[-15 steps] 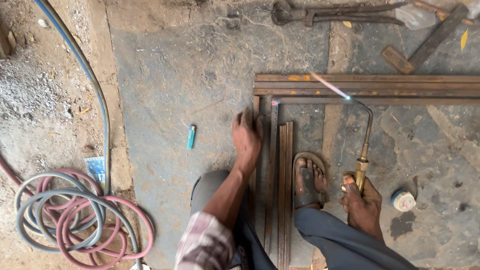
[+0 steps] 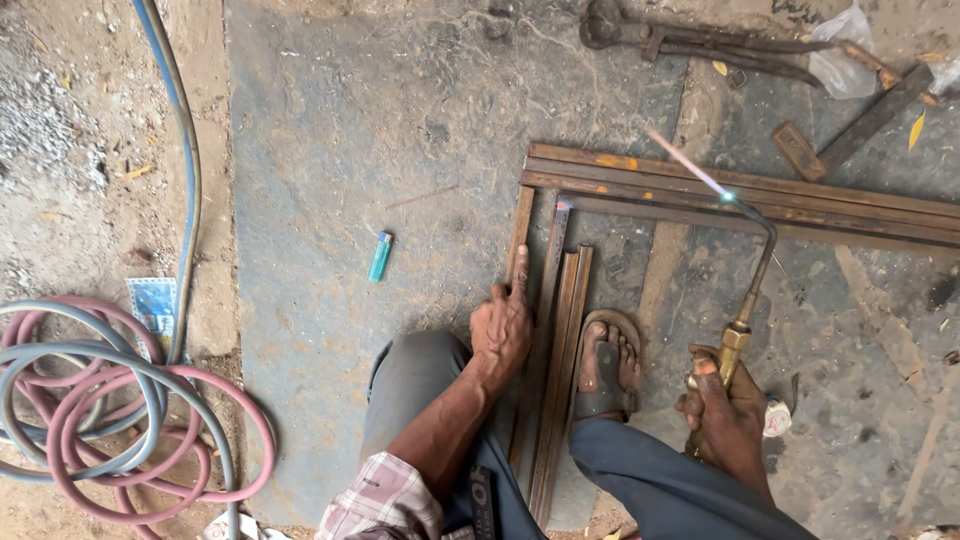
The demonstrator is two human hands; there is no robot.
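Resting open on one steel bar (image 2: 521, 235), left hand (image 2: 503, 330); right hand (image 2: 725, 415) grips one lit torch (image 2: 745, 290).

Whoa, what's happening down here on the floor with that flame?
A person squats over rusty metal bars on a steel floor plate. The right hand holds a lit gas torch, its flame in the air over the crosswise bars. The left hand rests on an upright bar, forefinger stretched along it. A sandalled foot stands beside the bars.
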